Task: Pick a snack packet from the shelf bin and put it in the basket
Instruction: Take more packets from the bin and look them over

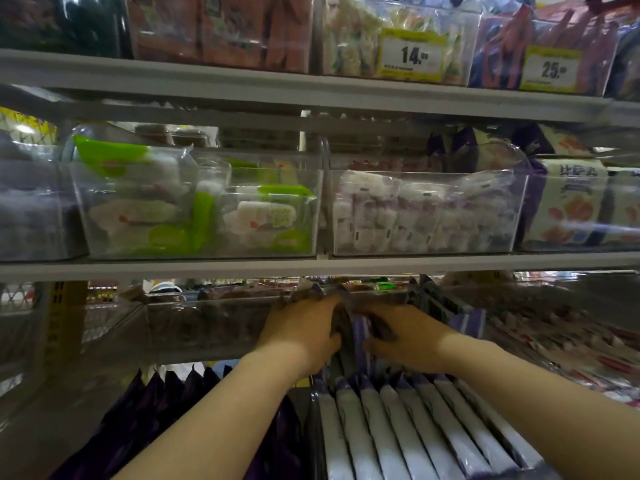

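Progress is early: the packet (350,328) sits at the bin's (313,422) twelve o'clock end, not yet lifted, and we see no basket. Just left of six o'clock our left hand (300,333) curls its fingers round it; at three o'clock from it, our right hand (410,341) pinches the same packet.

found dark purple beside a lilac-white band on the snack packet (356,329); saw pale lilac and white in repeating stripes across the upright packets (415,427), deep purple on the left packs (156,400), bright green and white on the wrapped cakes (166,216), black numerals on yellow-edged white price tags (412,55), plain grey along the shelf edge (311,266).
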{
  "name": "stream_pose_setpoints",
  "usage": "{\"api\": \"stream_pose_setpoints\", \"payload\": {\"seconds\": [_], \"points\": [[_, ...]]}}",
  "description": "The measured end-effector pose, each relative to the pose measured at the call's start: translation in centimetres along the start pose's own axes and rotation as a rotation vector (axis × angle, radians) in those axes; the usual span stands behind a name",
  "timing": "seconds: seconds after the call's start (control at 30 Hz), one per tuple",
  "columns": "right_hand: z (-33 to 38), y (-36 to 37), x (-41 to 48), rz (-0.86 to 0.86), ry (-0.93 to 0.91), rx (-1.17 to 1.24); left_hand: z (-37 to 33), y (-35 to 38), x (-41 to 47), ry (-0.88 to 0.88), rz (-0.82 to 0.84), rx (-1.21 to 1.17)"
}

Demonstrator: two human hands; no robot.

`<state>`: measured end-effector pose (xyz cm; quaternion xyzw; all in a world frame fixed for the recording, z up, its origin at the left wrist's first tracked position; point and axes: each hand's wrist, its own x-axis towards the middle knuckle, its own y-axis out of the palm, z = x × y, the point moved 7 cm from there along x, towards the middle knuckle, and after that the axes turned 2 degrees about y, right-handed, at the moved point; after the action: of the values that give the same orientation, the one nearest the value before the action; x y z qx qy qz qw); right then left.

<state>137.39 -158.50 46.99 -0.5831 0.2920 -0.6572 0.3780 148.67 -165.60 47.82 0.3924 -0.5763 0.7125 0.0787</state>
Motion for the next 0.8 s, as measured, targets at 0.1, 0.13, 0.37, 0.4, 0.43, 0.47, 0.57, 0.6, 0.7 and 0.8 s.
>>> {"api": "stream_pose_setpoints", "payload": {"seconds": [0.1,0.13,0.37,0.4,0.43,0.47,0.57,0.6,0.7,0.8], "points": [[-0.2,0.2,-0.3,0.005,0.049,-0.036,-0.8,0.2,0.3,0.048,0.025,0.088],[-0.1,0.1,-0.3,-0.005,0.078,-0.065,-0.9,0.3,0.4,0.050,0.035,0.089],[1.4,-0.2,-0.1,-0.225,0.187,0.021,0.6,1.2,0.1,-0.069,0.050,-0.139],[1.7,0.2,-0.2,-0.238,0.187,0.040,0.7,1.3,0.1,-0.067,0.051,-0.160],[1.9,0.6,-0.2,-0.242,0.183,0.044,0.8,1.4,0.1,-0.059,0.042,-0.184],[2.1,1.0,-0.2,-0.235,0.178,0.028,0.9,1.3,0.0,-0.049,0.023,-0.218],[2.1,2.1,-0.2,-0.118,0.130,0.009,0.9,0.9,-0.3,-0.004,0.003,-0.312],[2.0,2.1,-0.2,-0.063,0.095,0.073,0.7,0.8,-0.4,0.021,0.011,-0.315],[1.1,0.7,-0.9,0.031,0.054,0.393,0.4,0.9,-0.1,0.030,0.074,-0.226],[-2.0,-1.9,-1.0,-0.150,0.163,0.160,0.6,1.0,0.2,-0.019,0.076,-0.134]]}}
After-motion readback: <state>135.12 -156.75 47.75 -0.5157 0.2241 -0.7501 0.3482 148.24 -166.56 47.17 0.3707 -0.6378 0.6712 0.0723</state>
